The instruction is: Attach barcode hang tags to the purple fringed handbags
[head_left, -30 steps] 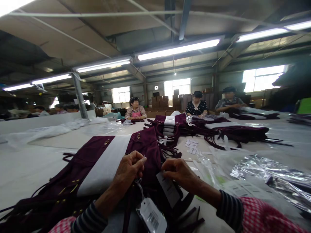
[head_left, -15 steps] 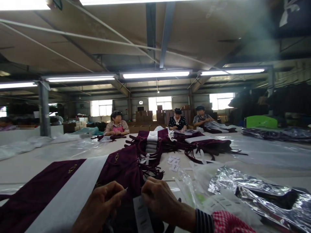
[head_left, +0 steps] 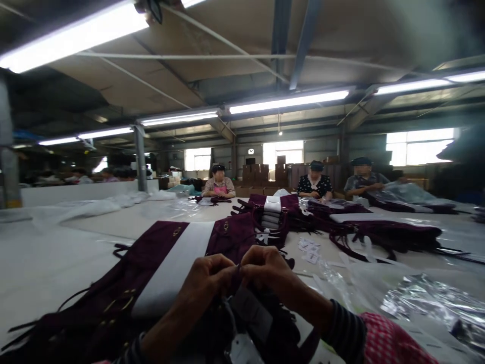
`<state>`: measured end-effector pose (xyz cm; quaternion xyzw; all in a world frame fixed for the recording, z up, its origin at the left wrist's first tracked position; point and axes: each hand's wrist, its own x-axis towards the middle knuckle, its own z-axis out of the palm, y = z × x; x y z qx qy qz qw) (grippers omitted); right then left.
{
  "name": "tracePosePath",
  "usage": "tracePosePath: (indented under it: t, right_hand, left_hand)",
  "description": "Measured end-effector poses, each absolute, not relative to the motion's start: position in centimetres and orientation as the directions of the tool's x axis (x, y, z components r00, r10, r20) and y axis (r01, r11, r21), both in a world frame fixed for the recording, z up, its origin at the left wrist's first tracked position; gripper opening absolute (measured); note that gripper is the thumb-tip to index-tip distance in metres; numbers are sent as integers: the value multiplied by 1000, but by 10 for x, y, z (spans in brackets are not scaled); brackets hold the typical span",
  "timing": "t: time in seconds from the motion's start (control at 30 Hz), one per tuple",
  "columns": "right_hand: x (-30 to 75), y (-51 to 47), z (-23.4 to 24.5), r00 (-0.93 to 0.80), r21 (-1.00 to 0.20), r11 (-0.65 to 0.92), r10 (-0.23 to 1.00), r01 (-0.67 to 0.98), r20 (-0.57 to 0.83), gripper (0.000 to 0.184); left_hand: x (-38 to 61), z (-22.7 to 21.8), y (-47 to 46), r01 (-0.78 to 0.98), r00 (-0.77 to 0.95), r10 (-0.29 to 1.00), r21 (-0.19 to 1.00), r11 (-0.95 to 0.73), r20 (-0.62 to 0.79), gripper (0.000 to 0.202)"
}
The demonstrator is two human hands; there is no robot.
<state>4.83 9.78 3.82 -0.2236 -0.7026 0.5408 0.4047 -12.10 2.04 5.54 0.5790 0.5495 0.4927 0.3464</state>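
Observation:
My left hand (head_left: 210, 278) and my right hand (head_left: 267, 268) meet fingertip to fingertip above a dark purple handbag (head_left: 147, 268). Both are closed in a pinch; what lies between the fingers is too small to make out, though a bit of purple material shows just below them. A grey-white paper label (head_left: 252, 313) hangs beneath my right hand. Lower down, a white tag (head_left: 244, 349) with a small hole dangles near a pale cord. A broad white paper band (head_left: 174, 268) wraps the bag, which has gold-coloured fittings.
Ahead is a stack of purple bags (head_left: 273, 212), with more bags (head_left: 386, 230) to its right. Small white tags (head_left: 309, 250) lie on the table (head_left: 94, 247). Silvery wrapping (head_left: 420, 303) and clear plastic occupy the right side. Several people sit across the table.
My hands, apart before, have come together at the fingertips and risen slightly. The view has turned left, so the scene shifts right. The label has tilted and a second tag shows.

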Motion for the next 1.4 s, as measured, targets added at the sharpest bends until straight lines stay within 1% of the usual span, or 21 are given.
tracePosePath:
  t: [0.07,0.17,0.23,0.3,0.43,0.73,0.87,1.0,1.2,1.3,1.4]
  right_hand:
    - [48,98,38,-591,-955,232,751,-182,295,9]
    - [49,98,38,-597,-963,99,768,-249,233,20]
    - [49,97,39,-599,-964,66,772,-256,212,24]
    - [48,96,39,-605,-969,80,768,-235,210,23]
    - [46,93,40,-623,-972,168,747,-164,234,22]
    - [44,88,41,-623,-974,194,750,-114,222,25]
    - [42,88,38,-617,-974,183,754,-136,227,24]
    - [43,89,34,-620,-971,169,748,-168,238,21]
    - [44,88,36,-629,-972,159,741,-175,234,21]
    - [41,87,37,-626,-976,149,750,-157,215,21]
    - [38,88,37,-614,-978,152,761,-145,210,21]
  left_hand:
    - [-124,53,19,306,-63,977,936,-177,205,34]
    - [-126,52,17,305,-63,973,932,-195,224,30]
    - [-127,52,15,301,-67,971,933,-197,227,30]
    - [-127,53,15,302,-64,970,931,-205,235,30]
    - [-127,51,16,314,-57,966,923,-222,252,27]
    - [-128,45,20,328,-54,968,919,-216,247,26]
    - [-129,47,20,357,-24,978,916,-185,207,29]
    - [-131,47,21,385,7,986,909,-157,167,38]
    - [-133,47,23,409,9,993,906,-109,115,45]
    - [-136,48,25,434,29,998,899,-67,61,45]
    - [-139,46,27,439,28,998,896,-62,56,42]
